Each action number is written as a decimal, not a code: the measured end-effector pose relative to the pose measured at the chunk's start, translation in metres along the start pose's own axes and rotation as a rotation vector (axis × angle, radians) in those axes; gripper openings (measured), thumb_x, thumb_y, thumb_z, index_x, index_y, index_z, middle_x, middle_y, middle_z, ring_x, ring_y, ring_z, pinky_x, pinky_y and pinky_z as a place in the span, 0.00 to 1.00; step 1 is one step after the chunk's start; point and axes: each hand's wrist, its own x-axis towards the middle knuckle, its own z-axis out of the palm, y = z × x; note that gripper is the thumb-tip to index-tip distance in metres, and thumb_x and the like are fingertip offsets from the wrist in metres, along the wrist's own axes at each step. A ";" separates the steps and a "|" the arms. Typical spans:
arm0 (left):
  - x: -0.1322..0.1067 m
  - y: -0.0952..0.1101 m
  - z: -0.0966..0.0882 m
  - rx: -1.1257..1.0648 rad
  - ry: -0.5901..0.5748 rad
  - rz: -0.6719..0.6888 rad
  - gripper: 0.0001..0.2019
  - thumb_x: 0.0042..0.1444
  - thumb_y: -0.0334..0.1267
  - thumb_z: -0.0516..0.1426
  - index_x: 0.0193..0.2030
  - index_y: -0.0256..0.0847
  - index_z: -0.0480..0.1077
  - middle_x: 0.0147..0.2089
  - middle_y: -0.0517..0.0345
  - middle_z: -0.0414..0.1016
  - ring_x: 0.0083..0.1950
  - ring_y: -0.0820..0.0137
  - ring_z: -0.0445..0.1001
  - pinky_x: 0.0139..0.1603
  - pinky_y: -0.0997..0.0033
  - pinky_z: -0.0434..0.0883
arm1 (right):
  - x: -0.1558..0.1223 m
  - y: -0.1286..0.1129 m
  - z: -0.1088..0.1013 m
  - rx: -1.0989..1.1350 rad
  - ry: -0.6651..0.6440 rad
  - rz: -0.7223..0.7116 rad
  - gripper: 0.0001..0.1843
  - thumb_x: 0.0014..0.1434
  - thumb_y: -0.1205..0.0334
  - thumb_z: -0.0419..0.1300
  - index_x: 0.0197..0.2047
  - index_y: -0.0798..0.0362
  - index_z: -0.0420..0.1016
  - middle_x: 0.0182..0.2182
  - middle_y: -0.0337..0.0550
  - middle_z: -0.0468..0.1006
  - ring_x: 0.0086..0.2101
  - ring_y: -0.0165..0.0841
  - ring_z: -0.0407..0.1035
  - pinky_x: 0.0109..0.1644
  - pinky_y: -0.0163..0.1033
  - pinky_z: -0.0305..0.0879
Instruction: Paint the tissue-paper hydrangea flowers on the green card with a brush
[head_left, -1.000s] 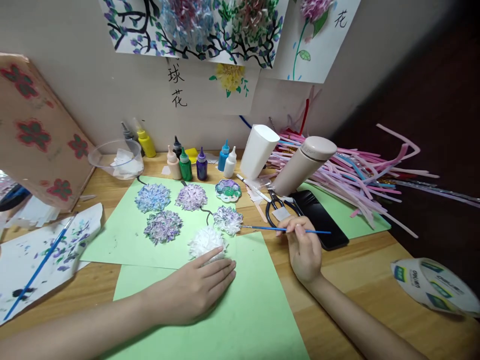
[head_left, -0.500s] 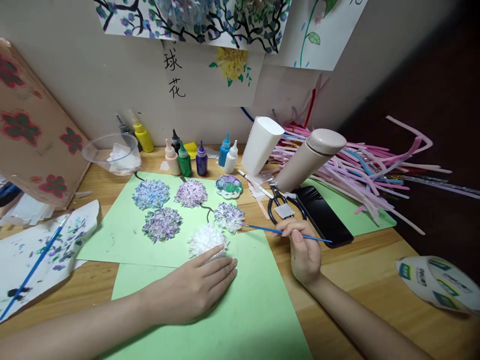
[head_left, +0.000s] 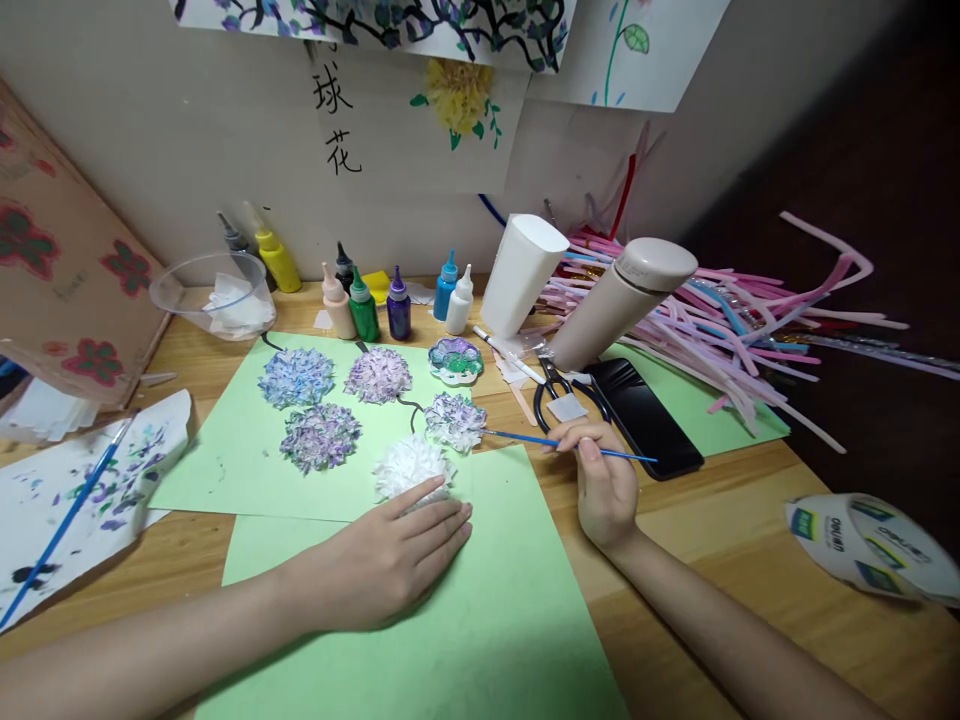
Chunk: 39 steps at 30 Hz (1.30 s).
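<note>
My left hand [head_left: 401,555] lies flat on the green paper [head_left: 517,600], its fingertips at the lower edge of a white paper flower [head_left: 412,466]. In a pinch, my right hand [head_left: 606,480] holds a thin blue paintbrush [head_left: 517,436]. The brush tip meets the right edge of a purple and white flower [head_left: 455,421]. Left of it are a blue flower [head_left: 296,376], a pale purple one [head_left: 378,374] and a darker purple one [head_left: 320,437]. A small palette [head_left: 455,360] with purple and green paint sits just behind.
Paint bottles [head_left: 399,308] line the back beside a white cup [head_left: 523,275] and a tilted flask [head_left: 622,303]. Scissors [head_left: 570,396] and a phone [head_left: 645,418] lie right, before piled pipe cleaners [head_left: 742,330]. A second brush [head_left: 67,520] rests on paint-spotted paper [head_left: 161,440] at left.
The view has tilted slightly down, so everything appears a little higher. Both hands keep nearly the same places, and the brush tip stays at the purple and white flower.
</note>
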 end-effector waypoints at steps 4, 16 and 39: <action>0.000 0.000 0.000 0.002 0.008 -0.001 0.19 0.63 0.32 0.52 0.59 0.28 0.64 0.55 0.46 0.74 0.61 0.66 0.66 0.72 0.57 0.47 | 0.001 0.000 0.000 0.012 0.018 0.023 0.14 0.65 0.60 0.46 0.31 0.50 0.67 0.28 0.41 0.71 0.32 0.35 0.68 0.39 0.43 0.64; -0.001 0.000 0.000 0.021 0.010 0.015 0.18 0.63 0.31 0.51 0.59 0.27 0.65 0.56 0.47 0.74 0.60 0.65 0.67 0.72 0.56 0.46 | 0.002 0.001 -0.001 -0.012 -0.079 -0.018 0.14 0.66 0.61 0.46 0.33 0.50 0.70 0.29 0.41 0.73 0.33 0.35 0.70 0.39 0.43 0.65; 0.000 -0.001 0.000 0.006 0.028 0.020 0.18 0.64 0.32 0.50 0.59 0.28 0.65 0.58 0.49 0.72 0.62 0.67 0.65 0.73 0.58 0.40 | 0.003 0.001 -0.001 0.019 0.012 -0.010 0.14 0.66 0.60 0.46 0.32 0.50 0.70 0.28 0.41 0.72 0.32 0.34 0.69 0.38 0.42 0.64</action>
